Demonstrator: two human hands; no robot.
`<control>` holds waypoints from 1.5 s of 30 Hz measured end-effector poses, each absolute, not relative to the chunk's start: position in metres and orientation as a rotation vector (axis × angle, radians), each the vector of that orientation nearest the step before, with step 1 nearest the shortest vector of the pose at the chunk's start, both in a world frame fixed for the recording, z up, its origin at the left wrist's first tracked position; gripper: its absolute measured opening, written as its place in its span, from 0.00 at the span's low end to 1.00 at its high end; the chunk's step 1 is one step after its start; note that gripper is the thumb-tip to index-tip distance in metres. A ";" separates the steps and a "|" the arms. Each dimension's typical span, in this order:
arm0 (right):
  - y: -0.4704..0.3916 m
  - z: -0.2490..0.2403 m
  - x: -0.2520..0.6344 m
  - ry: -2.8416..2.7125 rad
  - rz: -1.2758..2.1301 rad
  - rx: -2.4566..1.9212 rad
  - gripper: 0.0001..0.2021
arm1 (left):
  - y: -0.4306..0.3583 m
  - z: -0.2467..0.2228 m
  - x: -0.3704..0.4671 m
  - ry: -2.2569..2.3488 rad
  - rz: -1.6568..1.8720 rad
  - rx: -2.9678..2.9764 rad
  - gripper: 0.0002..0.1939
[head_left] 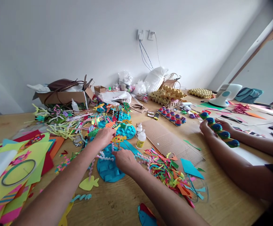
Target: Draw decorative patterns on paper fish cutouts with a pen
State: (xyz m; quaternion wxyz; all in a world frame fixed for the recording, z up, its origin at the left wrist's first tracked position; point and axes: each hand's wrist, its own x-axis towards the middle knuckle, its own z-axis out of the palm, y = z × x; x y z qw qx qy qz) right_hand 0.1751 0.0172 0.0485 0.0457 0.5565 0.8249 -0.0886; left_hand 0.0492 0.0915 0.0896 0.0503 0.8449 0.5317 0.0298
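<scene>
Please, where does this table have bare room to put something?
The table is bare between the blue base, yellow fish and red-blue cutout. The cardboard right of the glue bottles is mostly bare. Coloured paper and pipe cleaners crowd the left.

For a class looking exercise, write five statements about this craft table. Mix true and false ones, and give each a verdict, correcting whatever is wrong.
1. Both glue bottles are lying on their sides. False: the glue bottles stand upright.
2. The person's right hand is over the blue pleated base. True.
3. A co-worker's hands hold a row of painted cups. True.
4. In the picture, the pile of paper scraps is left of the blue pleated base. False: the pile of paper scraps is to its right.
5. A yellow fish cut-out lies on the table. True.
</scene>
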 end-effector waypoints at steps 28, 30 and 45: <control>0.024 0.045 0.177 2.504 -0.342 1.820 0.19 | 0.094 0.088 0.051 1.606 0.111 2.570 0.13; 0.021 0.049 0.180 2.509 -0.345 1.831 0.20 | 0.094 0.089 0.051 1.604 0.122 2.576 0.13; 0.001 0.062 0.198 2.493 -0.379 1.971 0.13 | 0.051 0.131 0.041 1.500 0.929 2.418 0.10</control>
